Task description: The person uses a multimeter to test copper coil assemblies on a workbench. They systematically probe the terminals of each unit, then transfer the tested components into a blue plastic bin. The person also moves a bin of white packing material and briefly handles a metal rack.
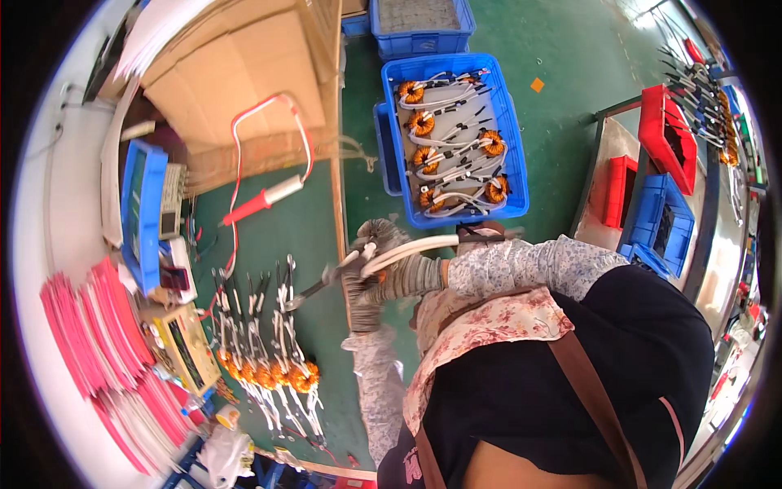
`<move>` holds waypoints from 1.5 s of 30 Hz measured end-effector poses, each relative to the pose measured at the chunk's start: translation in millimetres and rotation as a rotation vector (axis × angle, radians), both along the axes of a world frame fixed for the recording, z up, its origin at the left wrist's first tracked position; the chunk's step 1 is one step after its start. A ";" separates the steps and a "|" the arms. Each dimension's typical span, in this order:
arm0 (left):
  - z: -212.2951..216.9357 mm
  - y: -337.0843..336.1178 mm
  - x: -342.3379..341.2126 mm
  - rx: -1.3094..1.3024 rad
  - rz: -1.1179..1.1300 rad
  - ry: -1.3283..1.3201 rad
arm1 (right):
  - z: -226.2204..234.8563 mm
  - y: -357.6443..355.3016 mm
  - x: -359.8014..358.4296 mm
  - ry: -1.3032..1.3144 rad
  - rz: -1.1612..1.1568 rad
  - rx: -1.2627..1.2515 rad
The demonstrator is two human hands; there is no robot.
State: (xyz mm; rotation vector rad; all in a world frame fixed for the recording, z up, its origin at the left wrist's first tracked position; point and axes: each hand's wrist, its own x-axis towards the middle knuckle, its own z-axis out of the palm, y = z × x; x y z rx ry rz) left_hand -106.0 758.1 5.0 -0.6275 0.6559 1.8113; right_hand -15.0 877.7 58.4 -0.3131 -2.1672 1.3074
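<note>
Your gloved left hand (363, 295) and right hand (414, 275) close around a white cable (419, 245) over the table's (322, 220) edge, one dark end jutting toward the row of orange coils (265, 377), whose loose leads might snag if it swings low.

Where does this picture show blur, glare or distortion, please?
Head view: the hands look somewhat smeared, while the coils in the bin look clearer; head view: glare whitens the upper right; head view: the right-side shelf bows, and corners are black.
</note>
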 end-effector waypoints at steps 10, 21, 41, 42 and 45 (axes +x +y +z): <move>-33.3 118.5 27.7 -0.469 -0.767 1.037 | -167.2 219.4 20.2 -1.069 -0.170 0.348; -86.0 -19.6 -85.4 -1.077 -0.667 0.370 | -395.7 371.8 42.3 -1.295 0.052 0.628; -59.2 5.8 -76.8 -1.146 -0.641 0.322 | -396.3 276.2 -16.8 -0.950 0.200 0.452; -57.8 10.7 -79.6 -1.107 -0.638 0.378 | -418.8 291.8 -8.0 -0.763 0.177 0.033; -50.1 16.8 -74.4 -1.072 -0.674 0.449 | -384.1 320.0 -40.1 -1.318 0.190 -0.290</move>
